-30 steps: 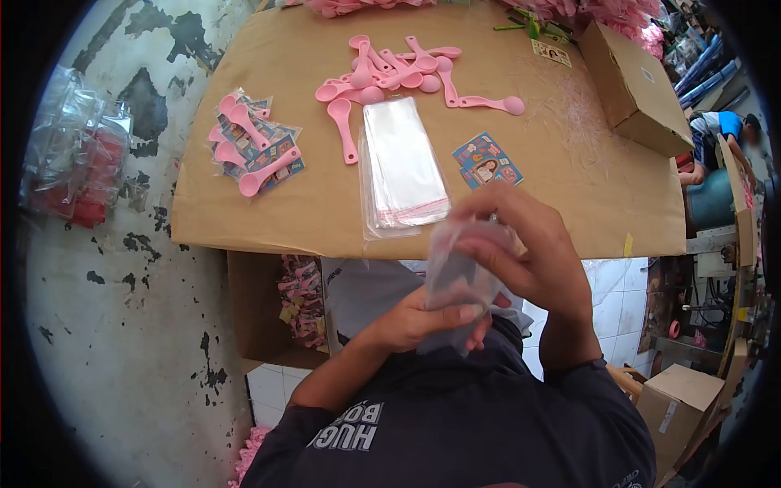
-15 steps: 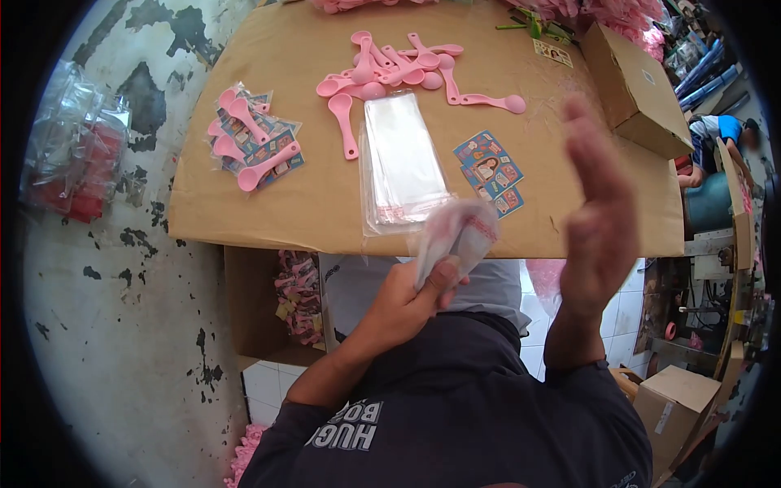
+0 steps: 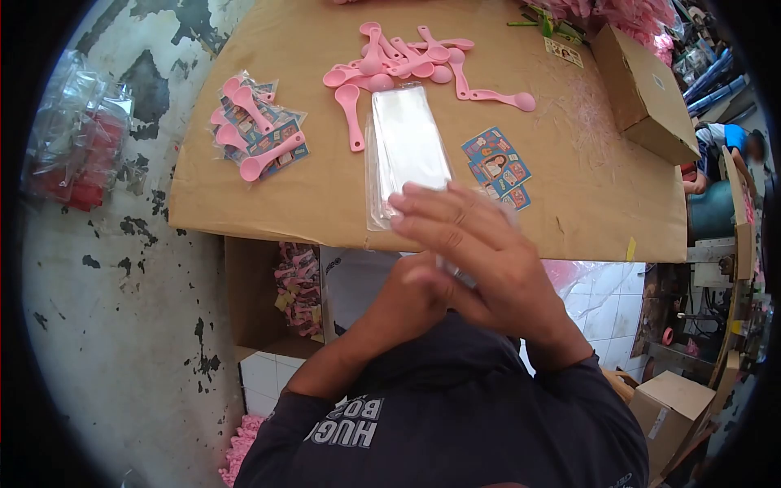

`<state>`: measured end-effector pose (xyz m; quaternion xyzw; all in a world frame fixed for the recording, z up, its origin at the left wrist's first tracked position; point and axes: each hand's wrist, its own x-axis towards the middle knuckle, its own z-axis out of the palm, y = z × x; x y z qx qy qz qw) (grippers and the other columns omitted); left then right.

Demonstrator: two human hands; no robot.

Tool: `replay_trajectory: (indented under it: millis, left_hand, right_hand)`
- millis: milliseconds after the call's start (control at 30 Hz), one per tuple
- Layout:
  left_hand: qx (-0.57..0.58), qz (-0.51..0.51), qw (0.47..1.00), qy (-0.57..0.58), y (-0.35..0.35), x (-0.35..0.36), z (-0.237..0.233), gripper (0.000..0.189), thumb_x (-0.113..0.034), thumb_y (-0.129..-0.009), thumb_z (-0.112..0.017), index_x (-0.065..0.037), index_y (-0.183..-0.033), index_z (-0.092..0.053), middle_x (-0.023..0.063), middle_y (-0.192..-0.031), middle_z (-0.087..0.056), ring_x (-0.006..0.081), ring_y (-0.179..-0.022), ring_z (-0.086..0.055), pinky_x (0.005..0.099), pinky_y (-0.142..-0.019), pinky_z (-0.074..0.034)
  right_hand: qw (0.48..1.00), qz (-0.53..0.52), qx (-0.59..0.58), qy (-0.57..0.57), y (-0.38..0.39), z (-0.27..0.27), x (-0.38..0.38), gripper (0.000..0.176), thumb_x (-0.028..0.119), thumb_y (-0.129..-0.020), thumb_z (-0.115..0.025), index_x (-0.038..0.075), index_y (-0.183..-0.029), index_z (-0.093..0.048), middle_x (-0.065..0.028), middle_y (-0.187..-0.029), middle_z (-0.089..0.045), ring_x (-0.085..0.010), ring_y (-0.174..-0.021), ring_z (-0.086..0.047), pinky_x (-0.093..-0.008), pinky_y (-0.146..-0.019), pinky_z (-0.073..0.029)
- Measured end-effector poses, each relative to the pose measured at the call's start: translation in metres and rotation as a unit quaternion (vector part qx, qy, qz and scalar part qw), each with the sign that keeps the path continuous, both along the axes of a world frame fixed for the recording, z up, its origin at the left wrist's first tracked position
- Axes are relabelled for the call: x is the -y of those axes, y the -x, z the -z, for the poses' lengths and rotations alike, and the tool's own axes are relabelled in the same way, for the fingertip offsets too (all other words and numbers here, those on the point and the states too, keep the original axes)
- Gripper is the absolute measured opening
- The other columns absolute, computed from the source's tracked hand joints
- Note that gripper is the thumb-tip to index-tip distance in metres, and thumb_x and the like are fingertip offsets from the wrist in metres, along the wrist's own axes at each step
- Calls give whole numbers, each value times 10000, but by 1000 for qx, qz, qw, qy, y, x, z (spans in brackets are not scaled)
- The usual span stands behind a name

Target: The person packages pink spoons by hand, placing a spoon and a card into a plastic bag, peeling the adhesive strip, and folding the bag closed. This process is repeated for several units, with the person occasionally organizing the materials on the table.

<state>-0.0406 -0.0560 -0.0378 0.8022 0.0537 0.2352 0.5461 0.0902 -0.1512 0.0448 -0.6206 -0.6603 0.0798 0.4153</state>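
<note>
My left hand (image 3: 407, 299) is closed on a clear plastic bag (image 3: 455, 272), mostly hidden behind my right hand. My right hand (image 3: 488, 248), fingers stretched out, lies across the bag and the fingertips of my left hand. Just beyond them, a stack of clear bags (image 3: 407, 142) rests on the brown-covered table (image 3: 301, 211). Blue printed cards (image 3: 495, 161) lie to its right. A heap of pink spoons (image 3: 399, 61) is spread past the stack. On the left are bagged cards with pink spoons on top (image 3: 260, 134).
A cardboard box (image 3: 647, 93) stands at the table's right edge, near pink bundles (image 3: 610, 16). Plastic packs (image 3: 81, 138) hang on the left wall. Below the table is an open box of pink packs (image 3: 299, 289). Another person (image 3: 716, 142) is at far right.
My right hand has come down and left from its raised position onto my left hand and the bag. A small yellow strip now shows at the table's front edge.
</note>
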Motion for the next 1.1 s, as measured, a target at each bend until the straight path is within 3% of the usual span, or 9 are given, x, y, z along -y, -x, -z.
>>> replay_trajectory:
  millis: [133, 367, 400, 500, 733, 833, 900, 933, 1100]
  left_hand:
    - [-89, -2, 993, -77, 12, 4, 17, 270, -1, -823, -650, 40, -1089, -621, 266, -960, -669, 503, -929, -642, 551, -825, -521]
    - [-78, 32, 995, 47, 10, 2, -7, 299, 12, -865, -587, 49, -1160, -612, 260, -1073, -677, 449, -1077, -652, 489, -909, -521]
    - [-112, 69, 988, 77, 11, 0, -6, 352, -10, -922, -569, 46, -1268, -602, 242, -1196, -683, 409, -1176, -659, 450, -974, -519]
    - [-75, 42, 992, 88, 10, 6, -3, 278, 39, -805, -593, 34, -1079, -641, 264, -1015, -692, 485, -1003, -653, 501, -848, -534]
    - [-51, 132, 990, 12, 10, -9, -14, 328, 10, -867, -589, 3, -1188, -658, 227, -1097, -699, 431, -1065, -673, 439, -909, -551]
    - [17, 193, 974, 117, 10, -8, -10, 322, -39, -936, -592, -22, -1249, -666, 176, -1205, -697, 336, -1175, -671, 388, -965, -545]
    - [-100, 327, 852, 396, 8, -1, 9, 312, -121, -997, -599, -32, -1289, -663, 130, -1286, -676, 241, -1255, -623, 351, -1002, -530]
    - [31, 342, 839, 422, 8, -5, -3, 243, -128, -1015, -618, -27, -1225, -690, 111, -1215, -707, 204, -1173, -658, 326, -964, -543]
    - [-8, 355, 832, 426, 2, 8, 2, 155, -97, -1004, -619, -9, -1086, -717, 88, -1063, -740, 190, -1006, -701, 302, -864, -556]
  right_hand:
    - [978, 146, 148, 17, -10, -20, 2, 410, 288, -926, -721, 53, -1261, -715, -173, -1414, -630, -358, -1341, -578, -495, -1132, -421]
    - [993, 25, 110, 33, -1, 10, -6, 456, 281, -944, -683, 67, -1347, -674, -146, -1400, -654, -361, -1330, -597, -458, -1088, -485]
    - [996, 20, 80, 20, -1, 8, -5, 449, 217, -930, -710, 46, -1341, -652, -147, -1349, -669, -340, -1298, -617, -436, -1011, -534]
    - [1000, 11, 6, 4, -1, 13, 0, 450, 190, -920, -720, 47, -1341, -650, -146, -1355, -669, -332, -1283, -630, -425, -1014, -531]
    - [986, -51, -154, -26, -17, 9, 4, 351, 219, -900, -770, 0, -1172, -730, -235, -1246, -710, -382, -1135, -711, -431, -952, -566]
    - [915, -230, -322, -83, -22, 20, -2, 295, 276, -931, -776, -6, -1012, -747, -229, -1100, -745, -385, -1008, -740, -449, -848, -598]
    - [831, -337, -423, -127, -10, 28, -2, 372, 367, -956, -749, 10, -859, -714, -177, -921, -752, -365, -909, -742, -450, -791, -606]
    - [838, -291, -453, -92, -5, 22, 8, 438, 408, -977, -714, 22, -777, -661, -105, -722, -703, -301, -754, -736, -445, -742, -609]
    - [843, -275, -458, -66, -7, 18, 19, 512, 438, -1026, -632, 12, -743, -657, -55, -587, -625, -208, -575, -665, -418, -669, -598]
